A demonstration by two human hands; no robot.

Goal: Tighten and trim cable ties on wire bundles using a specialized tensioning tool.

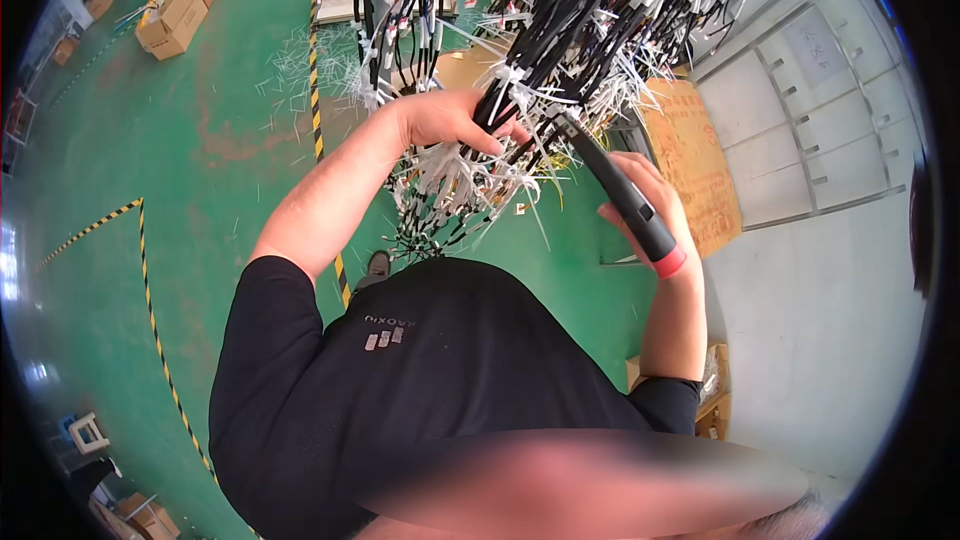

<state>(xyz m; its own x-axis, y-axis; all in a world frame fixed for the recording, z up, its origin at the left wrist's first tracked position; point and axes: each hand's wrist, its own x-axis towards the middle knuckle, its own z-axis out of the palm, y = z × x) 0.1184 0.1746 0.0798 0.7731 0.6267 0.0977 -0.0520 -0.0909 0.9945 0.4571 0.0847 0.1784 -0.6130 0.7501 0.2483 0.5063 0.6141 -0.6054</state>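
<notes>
A thick hanging mass of black cables (565,25) with white connectors fills the top middle. My left hand (452,122) is closed around a strand bundle at its lower end, thumb in front and fingertips partly hidden behind the cables. In my right hand (650,185) is a black cable tie gun (622,190) with a red rear end. Its nose touches or nearly touches the cables just right of my left hand. Many white cable ties (518,90) stick out around the bundle, their tails loose. Below my left hand hang white and black cable ends (450,175).
Cardboard boxes (180,15) stand at the far left. Yellow-black tape (150,300) marks the green floor (230,220), where white scraps lie scattered. To the right are a cardboard sheet (695,165) and a white wall (810,310) with metal racks. A small stool (88,433) sits at lower left.
</notes>
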